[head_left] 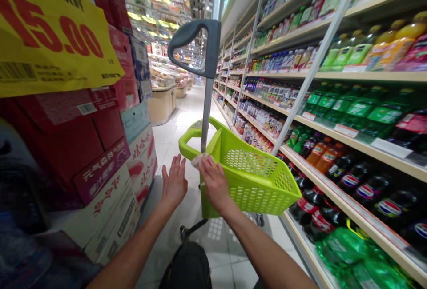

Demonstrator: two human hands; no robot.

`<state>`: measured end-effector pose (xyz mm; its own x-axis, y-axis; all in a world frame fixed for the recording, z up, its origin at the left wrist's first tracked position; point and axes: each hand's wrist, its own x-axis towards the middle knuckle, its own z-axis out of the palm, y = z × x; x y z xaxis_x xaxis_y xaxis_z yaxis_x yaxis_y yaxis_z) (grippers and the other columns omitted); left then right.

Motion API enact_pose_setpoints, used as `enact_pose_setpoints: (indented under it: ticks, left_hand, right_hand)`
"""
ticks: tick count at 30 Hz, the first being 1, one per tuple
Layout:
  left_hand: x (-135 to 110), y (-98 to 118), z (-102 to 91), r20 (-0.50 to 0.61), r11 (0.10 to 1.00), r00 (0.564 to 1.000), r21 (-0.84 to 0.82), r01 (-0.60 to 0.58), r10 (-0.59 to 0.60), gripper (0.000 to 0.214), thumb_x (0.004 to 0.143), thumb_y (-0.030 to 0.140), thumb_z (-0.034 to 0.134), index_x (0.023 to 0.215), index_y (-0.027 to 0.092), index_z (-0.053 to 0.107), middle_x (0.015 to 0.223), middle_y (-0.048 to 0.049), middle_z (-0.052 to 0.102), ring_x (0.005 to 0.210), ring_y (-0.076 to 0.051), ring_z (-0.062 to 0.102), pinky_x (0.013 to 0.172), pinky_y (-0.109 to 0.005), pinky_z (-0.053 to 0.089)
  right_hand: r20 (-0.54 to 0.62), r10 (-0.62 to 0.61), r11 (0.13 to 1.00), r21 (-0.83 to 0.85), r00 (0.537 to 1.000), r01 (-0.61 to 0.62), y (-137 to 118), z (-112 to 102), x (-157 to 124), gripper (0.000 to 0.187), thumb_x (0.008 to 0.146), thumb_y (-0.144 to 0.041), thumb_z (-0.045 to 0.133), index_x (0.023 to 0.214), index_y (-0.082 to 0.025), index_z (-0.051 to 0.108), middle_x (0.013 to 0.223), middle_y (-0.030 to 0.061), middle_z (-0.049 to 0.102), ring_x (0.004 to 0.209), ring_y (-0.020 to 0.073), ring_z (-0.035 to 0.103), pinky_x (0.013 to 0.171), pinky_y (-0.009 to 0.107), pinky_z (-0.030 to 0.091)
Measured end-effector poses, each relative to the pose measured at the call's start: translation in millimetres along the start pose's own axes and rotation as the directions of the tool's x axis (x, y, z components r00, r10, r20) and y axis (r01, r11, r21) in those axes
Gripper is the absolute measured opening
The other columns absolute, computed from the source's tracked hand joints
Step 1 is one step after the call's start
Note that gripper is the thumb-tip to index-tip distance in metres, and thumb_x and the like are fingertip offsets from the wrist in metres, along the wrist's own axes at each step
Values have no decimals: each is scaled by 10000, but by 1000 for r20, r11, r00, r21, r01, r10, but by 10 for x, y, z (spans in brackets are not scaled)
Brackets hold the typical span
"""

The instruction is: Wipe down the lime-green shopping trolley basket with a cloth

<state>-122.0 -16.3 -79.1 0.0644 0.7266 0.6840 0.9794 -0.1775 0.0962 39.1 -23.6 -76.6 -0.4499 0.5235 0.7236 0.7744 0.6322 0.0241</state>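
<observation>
A lime-green shopping basket (pixel 255 198), mounted on a wheeled frame (pixel 196 226), is shown on the tiled floor (pixel 167 140) of a shop aisle, ahead of the person. Its long axis is set obliquely, running from upper left to lower right in the view; its outer end is directed toward the bottle-filled shelves (pixel 393 77) at right. At the opposite end a metal pole (pixel 207 102) is carried nearly upright, its top leaning slightly rightward; it is capped by a dark grey loop handle (pixel 211 53), which is pointed leftward, away from the basket. By the right hand (pixel 216 184) a pale, crumpled cloth (pixel 199 160) is pressed to the rim near the pole's foot; the fingers are laid almost straight, and whether its grip is closed by the thumb cannot be told. The left hand (pixel 175 180) is held near the rim, its grip wide, fingers extended, nothing grasped. Stacked cartons (pixel 142 155) are seen at left.
</observation>
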Motion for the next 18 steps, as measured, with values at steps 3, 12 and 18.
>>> enact_pose_setpoints:
  ticks: [3,12,18]
  left_hand:
    - [-38,-14,8,5,1000,1000,1,-6,6,608,687,46,345,1293,75,307,1389,-170,297,1298,-247,233,1048,-509,120]
    - [-58,152,48,23,997,998,-31,-65,66,605,695,44,345,1297,80,297,1391,-167,295,1300,-250,227,1038,-526,141]
    - [-60,446,97,4,970,973,-80,-229,230,581,710,47,340,1288,103,321,1376,-149,332,1302,-229,227,1048,-515,143]
  right_hand:
    - [124,36,999,-11,992,-35,-19,172,-154,411,836,-65,359,1209,-182,484,1277,88,476,1252,206,312,999,414,258]
    - [-27,81,996,-21,996,-81,113,-58,-209,473,806,-39,328,1250,-159,438,1331,93,410,1297,201,218,1024,421,207]
    - [151,172,984,-71,973,-163,327,-22,-581,490,770,-8,354,1208,-180,490,1267,91,487,1239,205,338,975,401,292]
